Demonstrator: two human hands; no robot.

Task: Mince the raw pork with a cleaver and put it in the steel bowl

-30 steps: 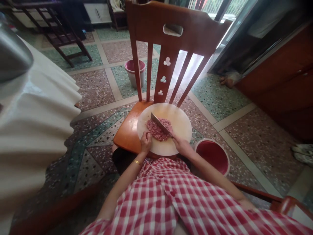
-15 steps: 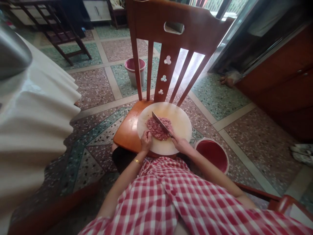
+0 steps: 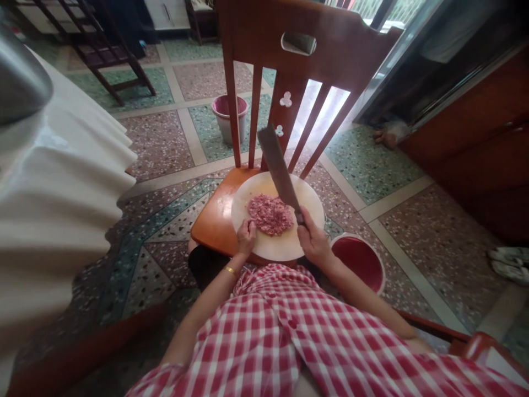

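Note:
A heap of minced meat (image 3: 269, 215) lies on a round, pale cutting board (image 3: 308, 220), which rests on the seat of a wooden chair. My right hand (image 3: 314, 240) grips the handle of a cleaver (image 3: 278, 165). The blade is raised above the board, its far end angled up and to the left. Curled into a loose fist, my left hand (image 3: 247, 236) rests at the board's near left side, beside the meat. Nothing shows in its fingers. A gold bracelet (image 3: 230, 270) circles the left wrist.
The chair back (image 3: 297, 66) rises behind the board. A red-lined bucket (image 3: 359, 262) stands close to my right forearm. Another bin (image 3: 227, 118) stands behind the chair. To the left hangs a white tablecloth (image 3: 78, 193). A dark wooden chair (image 3: 111, 60) is farther back.
The cleaver has risen off the meat, with my right hand lifting it and the blade tipping upward. My left hand stays in nearly the same place.

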